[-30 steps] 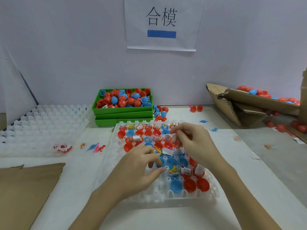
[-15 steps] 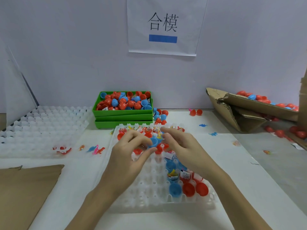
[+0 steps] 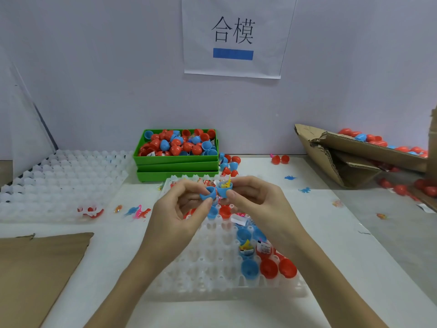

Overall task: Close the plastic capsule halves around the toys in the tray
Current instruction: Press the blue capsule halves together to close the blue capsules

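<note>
I hold both hands up over the far part of the white tray (image 3: 212, 275). My left hand (image 3: 175, 216) pinches an empty blue capsule half (image 3: 208, 194) between thumb and forefinger, its open side turned toward the other half. My right hand (image 3: 255, 204) pinches a second blue capsule half (image 3: 224, 190) by its pointed end, open side up, with a small yellow toy (image 3: 227, 184) sticking out of it. The two halves touch at their rims but are not closed together.

Below my hands the tray lies on the white tabletop (image 3: 331, 245). In its near right corner sit a blue half (image 3: 249, 269) and two red halves (image 3: 269, 268) with open sides up, and behind them more halves with toys and paper slips inside. The near left cells hold nothing I can make out.

Beyond the tray stand stacked green bins (image 3: 176, 162), the top one heaped with red and blue capsule halves. To the left lies another white cell tray (image 3: 59, 181), with a few small plastic toy figures (image 3: 139, 211) just beside it. A torn cardboard box (image 3: 354, 159) with more capsule pieces lies on the right. A brown cardboard sheet (image 3: 35, 268) lies at the near left.
</note>
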{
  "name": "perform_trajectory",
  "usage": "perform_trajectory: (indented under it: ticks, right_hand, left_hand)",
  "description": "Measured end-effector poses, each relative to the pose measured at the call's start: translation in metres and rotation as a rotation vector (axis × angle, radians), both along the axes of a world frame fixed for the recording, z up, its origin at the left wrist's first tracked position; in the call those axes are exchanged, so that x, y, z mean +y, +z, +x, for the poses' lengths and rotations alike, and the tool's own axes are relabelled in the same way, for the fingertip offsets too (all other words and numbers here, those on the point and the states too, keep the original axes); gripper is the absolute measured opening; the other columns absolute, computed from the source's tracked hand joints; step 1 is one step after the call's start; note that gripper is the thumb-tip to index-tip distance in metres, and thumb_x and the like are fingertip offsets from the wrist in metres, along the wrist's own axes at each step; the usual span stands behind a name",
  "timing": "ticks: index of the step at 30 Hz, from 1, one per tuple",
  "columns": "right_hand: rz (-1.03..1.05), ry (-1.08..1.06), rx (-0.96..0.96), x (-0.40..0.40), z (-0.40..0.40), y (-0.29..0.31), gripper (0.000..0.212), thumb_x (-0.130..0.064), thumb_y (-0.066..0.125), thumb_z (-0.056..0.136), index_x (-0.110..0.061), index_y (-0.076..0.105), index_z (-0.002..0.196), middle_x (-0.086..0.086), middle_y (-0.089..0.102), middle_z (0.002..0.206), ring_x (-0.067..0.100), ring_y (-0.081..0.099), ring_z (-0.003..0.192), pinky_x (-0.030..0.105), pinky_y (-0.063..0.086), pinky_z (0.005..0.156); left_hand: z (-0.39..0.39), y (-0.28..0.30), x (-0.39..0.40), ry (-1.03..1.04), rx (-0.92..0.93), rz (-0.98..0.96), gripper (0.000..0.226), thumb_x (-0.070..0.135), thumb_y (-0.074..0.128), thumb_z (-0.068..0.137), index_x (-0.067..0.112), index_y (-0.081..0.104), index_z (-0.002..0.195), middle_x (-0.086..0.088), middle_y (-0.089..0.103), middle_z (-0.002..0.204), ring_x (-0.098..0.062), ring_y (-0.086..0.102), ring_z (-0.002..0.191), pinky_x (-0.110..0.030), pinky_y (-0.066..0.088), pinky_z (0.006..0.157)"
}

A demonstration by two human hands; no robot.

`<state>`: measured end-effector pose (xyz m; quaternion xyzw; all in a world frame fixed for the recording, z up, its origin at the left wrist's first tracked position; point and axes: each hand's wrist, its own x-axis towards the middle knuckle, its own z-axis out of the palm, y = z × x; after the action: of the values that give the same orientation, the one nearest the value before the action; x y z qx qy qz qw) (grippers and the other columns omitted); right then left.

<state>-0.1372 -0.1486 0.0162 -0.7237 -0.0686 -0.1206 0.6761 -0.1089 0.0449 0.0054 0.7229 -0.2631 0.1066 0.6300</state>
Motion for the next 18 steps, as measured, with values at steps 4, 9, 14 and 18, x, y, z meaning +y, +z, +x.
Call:
perform_trajectory:
  ticks: [4,9,14,18]
  right_hand:
    - [-0.092,-0.013,-0.051,-0.001,0.001,-0.001,0.029,-0.019,0.073,0.093,-0.021,0.069,0.121,-0.002,0.079,0.099,0.015,0.075,0.093,0.022,0.059,0.079]
    - [-0.274,-0.065,-0.127,0.004,0.003,-0.007,0.027,-0.021,0.075,0.092,-0.032,0.070,0.116,-0.014,0.075,0.098,0.011,0.073,0.095,0.026,0.062,0.082]
    - [-0.463,-0.095,-0.222,0.009,0.000,-0.012,0.034,-0.013,0.073,0.093,-0.031,0.070,0.122,-0.018,0.072,0.100,0.007,0.068,0.096,0.019,0.058,0.080]
    - [-0.581,-0.120,-0.275,0.013,-0.002,-0.010,0.036,-0.013,0.074,0.093,-0.027,0.069,0.125,-0.013,0.068,0.107,0.003,0.062,0.096,0.008,0.051,0.078]
  left_hand:
    - [0.001,0.002,0.001,0.008,0.117,-0.134,0.026,0.016,0.073,0.090,0.019,0.064,0.115,0.010,0.075,0.104,-0.009,0.073,0.104,-0.016,0.057,0.087]
    - [0.004,0.001,0.003,0.002,0.196,-0.133,0.024,0.012,0.069,0.097,0.023,0.073,0.118,0.009,0.077,0.111,-0.014,0.075,0.106,-0.018,0.058,0.086]
    - [0.002,0.000,-0.001,0.022,0.095,-0.072,0.026,0.026,0.077,0.085,0.022,0.076,0.110,0.011,0.077,0.104,-0.007,0.073,0.103,-0.013,0.056,0.083]
    - [0.002,-0.004,-0.003,0.047,0.046,-0.048,0.021,0.025,0.075,0.087,0.022,0.077,0.107,0.010,0.078,0.101,-0.011,0.074,0.102,-0.017,0.058,0.085]
